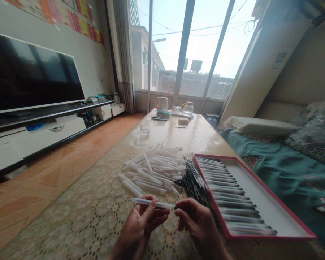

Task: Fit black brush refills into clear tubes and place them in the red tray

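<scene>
My left hand (143,222) pinches a white pen barrel (151,203) and holds it level over the near end of the table. At the barrel's right end, my right hand (196,218) has its fingertips closed on the dark tip. Just beyond my hands lies a heap of white pen barrels (155,168). A pile of dark refills (195,178) sits right of that heap. Rows of finished pens fill the left side of a red-rimmed white tray (262,196) at the right.
The long table (97,202) has a patterned lace cover. A glass (144,128), a kettle (161,104) and a glass teapot (188,107) stand at its far end. A TV (29,74) is at left, a bed with teal cover (281,166) at right.
</scene>
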A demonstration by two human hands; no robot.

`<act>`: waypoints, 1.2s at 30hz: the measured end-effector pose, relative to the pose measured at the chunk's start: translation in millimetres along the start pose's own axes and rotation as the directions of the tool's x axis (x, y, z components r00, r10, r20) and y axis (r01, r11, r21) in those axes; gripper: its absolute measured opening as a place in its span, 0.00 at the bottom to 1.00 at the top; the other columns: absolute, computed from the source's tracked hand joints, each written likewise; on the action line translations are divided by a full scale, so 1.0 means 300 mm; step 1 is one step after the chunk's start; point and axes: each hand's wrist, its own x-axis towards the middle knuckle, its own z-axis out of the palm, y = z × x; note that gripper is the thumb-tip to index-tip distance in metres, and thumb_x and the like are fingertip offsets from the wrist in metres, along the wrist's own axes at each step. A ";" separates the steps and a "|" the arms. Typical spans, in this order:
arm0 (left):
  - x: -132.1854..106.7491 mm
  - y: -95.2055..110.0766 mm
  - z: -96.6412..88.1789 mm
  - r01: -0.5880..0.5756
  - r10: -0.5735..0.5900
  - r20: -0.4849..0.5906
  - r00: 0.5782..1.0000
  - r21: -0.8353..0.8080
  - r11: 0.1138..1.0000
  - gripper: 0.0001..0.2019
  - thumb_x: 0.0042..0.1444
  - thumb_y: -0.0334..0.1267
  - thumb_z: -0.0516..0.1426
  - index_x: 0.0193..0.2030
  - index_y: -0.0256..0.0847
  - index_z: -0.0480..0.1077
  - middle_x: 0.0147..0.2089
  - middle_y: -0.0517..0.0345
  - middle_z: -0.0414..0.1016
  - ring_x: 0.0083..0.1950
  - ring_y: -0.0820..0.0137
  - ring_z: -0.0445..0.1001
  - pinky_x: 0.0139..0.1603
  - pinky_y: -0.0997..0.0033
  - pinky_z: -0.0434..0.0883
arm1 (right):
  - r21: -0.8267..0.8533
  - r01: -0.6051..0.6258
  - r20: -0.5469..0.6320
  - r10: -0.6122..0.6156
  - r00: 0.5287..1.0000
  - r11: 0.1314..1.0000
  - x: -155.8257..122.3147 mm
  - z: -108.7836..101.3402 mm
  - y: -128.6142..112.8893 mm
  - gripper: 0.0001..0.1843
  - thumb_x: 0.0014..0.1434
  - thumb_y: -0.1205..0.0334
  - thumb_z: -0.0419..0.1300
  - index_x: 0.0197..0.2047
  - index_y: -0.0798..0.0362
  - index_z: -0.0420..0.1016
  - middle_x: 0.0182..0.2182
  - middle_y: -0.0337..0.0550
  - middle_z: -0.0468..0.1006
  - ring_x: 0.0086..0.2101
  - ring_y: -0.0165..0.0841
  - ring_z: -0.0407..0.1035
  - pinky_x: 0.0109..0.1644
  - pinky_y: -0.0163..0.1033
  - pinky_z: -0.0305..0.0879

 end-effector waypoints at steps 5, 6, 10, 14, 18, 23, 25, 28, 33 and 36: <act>0.000 -0.002 0.000 0.004 -0.004 0.025 1.000 0.004 1.000 0.08 0.50 0.35 0.61 0.36 0.39 0.67 0.31 0.52 0.80 0.35 0.64 0.79 0.43 0.62 0.73 | 0.020 -0.052 0.025 0.052 0.998 0.998 -0.001 0.001 0.004 0.14 0.58 0.52 0.57 0.31 0.56 0.69 0.24 0.38 0.72 0.18 0.25 0.66 0.21 0.28 0.60; 0.001 -0.003 0.000 0.001 -0.001 0.026 1.000 0.009 1.000 0.08 0.50 0.35 0.61 0.35 0.39 0.67 0.31 0.52 0.80 0.34 0.64 0.79 0.43 0.63 0.73 | -0.004 -0.051 0.043 0.052 0.998 0.999 -0.003 0.001 0.008 0.15 0.59 0.51 0.56 0.31 0.55 0.68 0.24 0.37 0.71 0.18 0.24 0.65 0.20 0.28 0.59; 0.003 -0.006 0.000 -0.014 0.013 0.031 0.999 0.036 0.999 0.08 0.49 0.33 0.62 0.35 0.39 0.67 0.30 0.55 0.80 0.33 0.66 0.79 0.41 0.65 0.73 | -0.137 -0.003 0.083 0.014 0.996 0.991 -0.010 0.001 0.028 0.16 0.62 0.50 0.50 0.30 0.53 0.62 0.22 0.34 0.67 0.15 0.23 0.62 0.18 0.27 0.55; 0.006 -0.012 -0.005 -0.010 0.010 0.016 1.000 0.035 0.999 0.08 0.50 0.33 0.62 0.35 0.40 0.66 0.30 0.57 0.80 0.33 0.67 0.79 0.41 0.65 0.74 | -0.349 0.134 0.070 -0.117 0.991 0.927 -0.013 0.003 0.042 0.15 0.64 0.53 0.45 0.30 0.52 0.61 0.22 0.34 0.66 0.18 0.25 0.62 0.21 0.29 0.57; 0.010 -0.013 -0.011 0.005 -0.005 -0.004 1.000 0.018 1.000 0.08 0.51 0.34 0.61 0.35 0.40 0.66 0.30 0.56 0.80 0.34 0.67 0.79 0.42 0.64 0.74 | -0.541 0.252 0.058 -0.263 0.963 0.802 -0.008 -0.001 0.035 0.13 0.65 0.55 0.45 0.31 0.51 0.62 0.23 0.36 0.67 0.24 0.29 0.65 0.27 0.31 0.59; 0.012 -0.003 -0.014 -0.005 0.005 0.010 1.000 0.031 1.000 0.08 0.51 0.36 0.61 0.36 0.40 0.66 0.30 0.55 0.80 0.35 0.66 0.79 0.42 0.64 0.74 | -0.548 0.288 0.103 -0.278 0.955 0.786 -0.004 -0.013 0.025 0.16 0.65 0.55 0.43 0.31 0.51 0.64 0.23 0.36 0.68 0.24 0.28 0.65 0.28 0.30 0.59; 0.014 -0.002 -0.014 -0.004 0.004 0.014 1.000 0.028 1.000 0.09 0.50 0.35 0.61 0.36 0.40 0.66 0.30 0.57 0.80 0.34 0.66 0.79 0.42 0.64 0.74 | -0.551 0.293 0.118 -0.275 0.954 0.781 -0.005 -0.014 0.028 0.17 0.66 0.55 0.43 0.29 0.51 0.64 0.22 0.36 0.68 0.23 0.28 0.65 0.27 0.30 0.58; 0.015 -0.006 -0.016 -0.008 0.007 0.015 1.000 0.022 1.000 0.10 0.49 0.35 0.62 0.36 0.40 0.66 0.29 0.59 0.80 0.33 0.66 0.79 0.41 0.63 0.74 | -0.529 0.303 0.119 -0.284 0.951 0.793 -0.005 -0.012 0.033 0.18 0.66 0.56 0.44 0.27 0.52 0.64 0.21 0.35 0.67 0.21 0.26 0.63 0.26 0.29 0.56; 0.012 -0.013 -0.020 -0.021 0.021 0.011 1.000 0.031 0.999 0.09 0.48 0.36 0.63 0.34 0.40 0.66 0.28 0.58 0.80 0.32 0.66 0.79 0.40 0.63 0.74 | -0.505 0.336 0.097 -0.335 0.937 0.795 -0.005 -0.006 0.042 0.17 0.65 0.58 0.46 0.28 0.53 0.67 0.20 0.35 0.67 0.18 0.25 0.61 0.24 0.29 0.55; 0.009 -0.013 -0.021 -0.013 0.013 0.008 1.000 0.024 1.000 0.09 0.49 0.36 0.62 0.33 0.40 0.66 0.28 0.59 0.80 0.32 0.67 0.79 0.40 0.65 0.75 | -0.494 0.343 0.075 -0.354 0.932 0.799 -0.009 -0.003 0.053 0.16 0.65 0.57 0.48 0.29 0.54 0.69 0.20 0.36 0.68 0.17 0.24 0.62 0.23 0.29 0.56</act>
